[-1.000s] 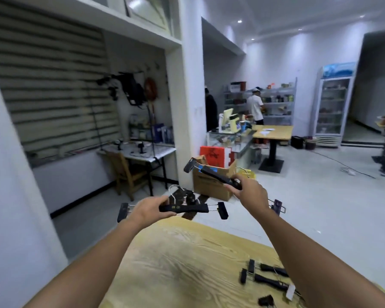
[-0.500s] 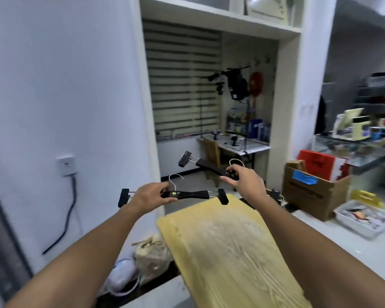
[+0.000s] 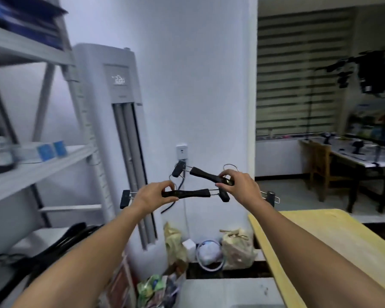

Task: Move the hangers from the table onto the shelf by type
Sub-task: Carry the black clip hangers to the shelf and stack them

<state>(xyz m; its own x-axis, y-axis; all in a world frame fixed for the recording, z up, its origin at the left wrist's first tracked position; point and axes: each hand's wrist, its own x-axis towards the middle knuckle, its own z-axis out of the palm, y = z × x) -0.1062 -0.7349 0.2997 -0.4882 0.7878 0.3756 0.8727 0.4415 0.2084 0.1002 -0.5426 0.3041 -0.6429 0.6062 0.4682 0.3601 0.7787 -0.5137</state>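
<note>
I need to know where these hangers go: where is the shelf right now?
The shelf stands at the far left of the head view, beside the tall white air conditioner.

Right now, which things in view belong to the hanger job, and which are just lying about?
Job: lower hanger in left hand, upper hanger in right hand, shelf, table.
Lying about: air conditioner, floor bags, wall socket.

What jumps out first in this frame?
Dead centre, two bare arms reach forward: the left hand grips a level clip hanger, and the right hand pinches a tilted clip hanger just above it. A grey metal shelf fills the left edge, with a tall white air conditioner beside it. The yellow wooden table sits at lower right.
</note>
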